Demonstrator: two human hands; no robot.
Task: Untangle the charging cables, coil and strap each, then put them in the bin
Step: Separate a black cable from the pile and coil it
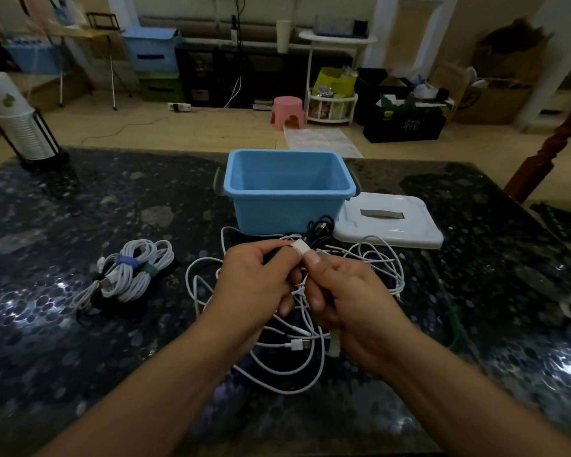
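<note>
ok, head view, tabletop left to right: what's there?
Stack of paper cups in a black holder → strapped white cable bundles → left hand → right hand → white bin lid

no readable text, yellow marks on the black crate (406, 125) on the floor too blurred to read

Black cable (322, 230) mostly hidden behind hands; white strap (335, 344) partly hidden by right palm.
</note>
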